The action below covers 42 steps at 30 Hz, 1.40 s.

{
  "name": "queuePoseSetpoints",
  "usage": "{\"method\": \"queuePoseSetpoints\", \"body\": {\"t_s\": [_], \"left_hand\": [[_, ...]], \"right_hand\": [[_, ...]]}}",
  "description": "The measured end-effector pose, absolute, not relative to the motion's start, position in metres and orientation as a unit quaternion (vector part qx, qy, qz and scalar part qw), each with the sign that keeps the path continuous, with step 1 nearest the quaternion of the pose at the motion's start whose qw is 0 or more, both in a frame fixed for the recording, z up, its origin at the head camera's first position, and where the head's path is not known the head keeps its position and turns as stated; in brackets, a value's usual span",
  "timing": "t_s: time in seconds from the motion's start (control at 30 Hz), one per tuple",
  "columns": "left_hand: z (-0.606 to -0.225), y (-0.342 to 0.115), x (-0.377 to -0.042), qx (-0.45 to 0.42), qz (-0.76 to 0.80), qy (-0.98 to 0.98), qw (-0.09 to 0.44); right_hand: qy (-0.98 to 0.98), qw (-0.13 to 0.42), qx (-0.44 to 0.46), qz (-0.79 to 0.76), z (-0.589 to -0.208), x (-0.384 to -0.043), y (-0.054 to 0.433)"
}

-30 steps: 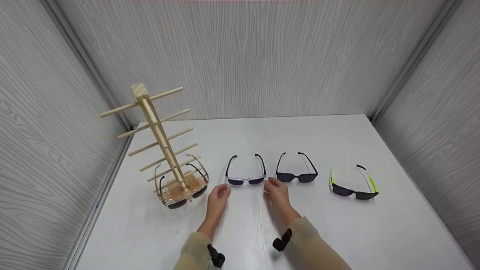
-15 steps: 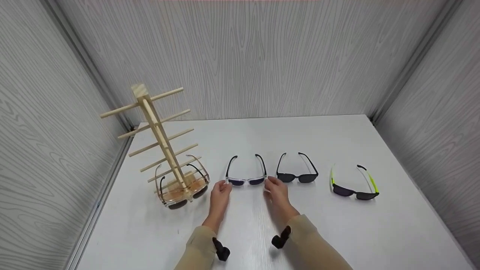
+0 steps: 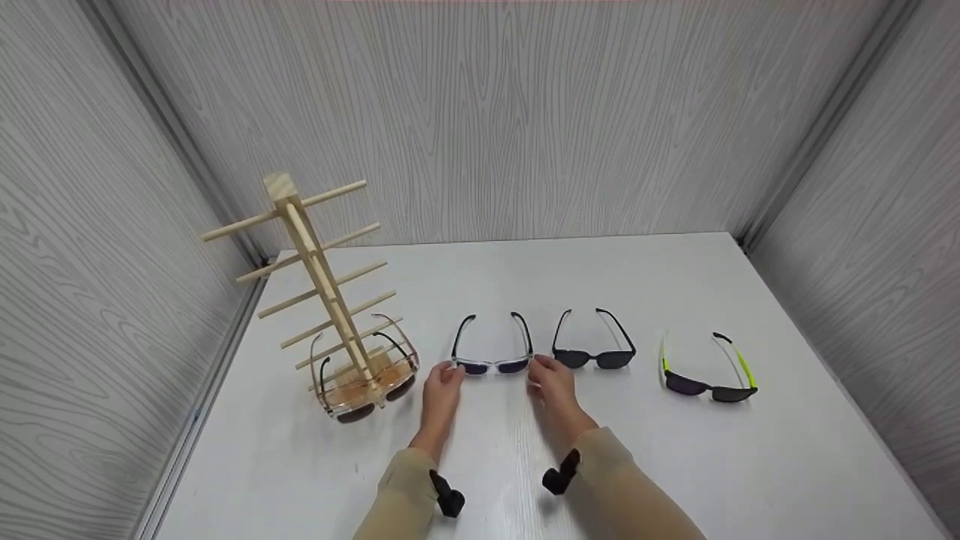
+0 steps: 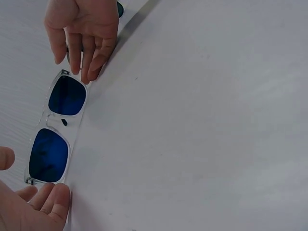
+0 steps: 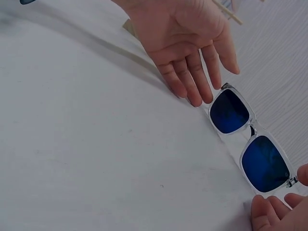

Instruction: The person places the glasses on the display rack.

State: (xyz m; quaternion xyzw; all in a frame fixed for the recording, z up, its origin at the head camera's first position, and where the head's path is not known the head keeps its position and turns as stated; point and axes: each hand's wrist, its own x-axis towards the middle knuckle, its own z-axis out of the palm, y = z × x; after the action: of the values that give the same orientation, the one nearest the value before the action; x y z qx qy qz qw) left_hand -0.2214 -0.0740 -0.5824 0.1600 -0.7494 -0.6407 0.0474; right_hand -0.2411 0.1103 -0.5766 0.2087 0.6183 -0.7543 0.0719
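Sunglasses with a clear frame, black temples and blue lenses [image 3: 493, 366] lie on the white table, temples pointing away. My left hand [image 3: 440, 394] is at their left end, fingertips right at the hinge corner. At the opposite end is my right hand [image 3: 555, 384], its fingers just at the frame's edge. Both wrist views show the blue lenses [image 4: 67, 95] between the two hands. Fingers of both hands are fairly straight, and each thumb stands apart from them. Close beyond my right hand are black sunglasses [image 3: 592, 358].
To the left a wooden display stand [image 3: 319, 274] rises with several crossing rods. Sunglasses with orange and dark lenses [image 3: 349, 394] hang on its lowest part. Sunglasses with yellow-green temples [image 3: 709, 388] lie at the right. Grey wood-grain panels [image 3: 480, 120] enclose the table [image 3: 487, 277].
My left hand has moved slightly up and inward to the left corner of the clear-framed sunglasses. The right hand has barely moved, and the sunglasses lie in the same place.
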Motion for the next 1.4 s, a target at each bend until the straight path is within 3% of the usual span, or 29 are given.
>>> {"method": "queuePoseSetpoints", "body": {"t_s": [0.53,0.97,1.4], "left_hand": [[-0.579,-0.076,-0.227,0.188,-0.679,-0.710,0.008],[-0.575,-0.074,-0.226,0.186,-0.689,-0.699,0.040],[-0.571,-0.069,-0.221,0.208,-0.725,-0.655,0.036]], "right_hand": [[0.629,0.064,0.219,-0.743,-0.574,-0.245,0.108],[0.588,0.052,0.230,-0.774,-0.572,-0.240,0.110],[0.596,0.043,0.223,-0.771,-0.565,-0.230,0.115]]}}
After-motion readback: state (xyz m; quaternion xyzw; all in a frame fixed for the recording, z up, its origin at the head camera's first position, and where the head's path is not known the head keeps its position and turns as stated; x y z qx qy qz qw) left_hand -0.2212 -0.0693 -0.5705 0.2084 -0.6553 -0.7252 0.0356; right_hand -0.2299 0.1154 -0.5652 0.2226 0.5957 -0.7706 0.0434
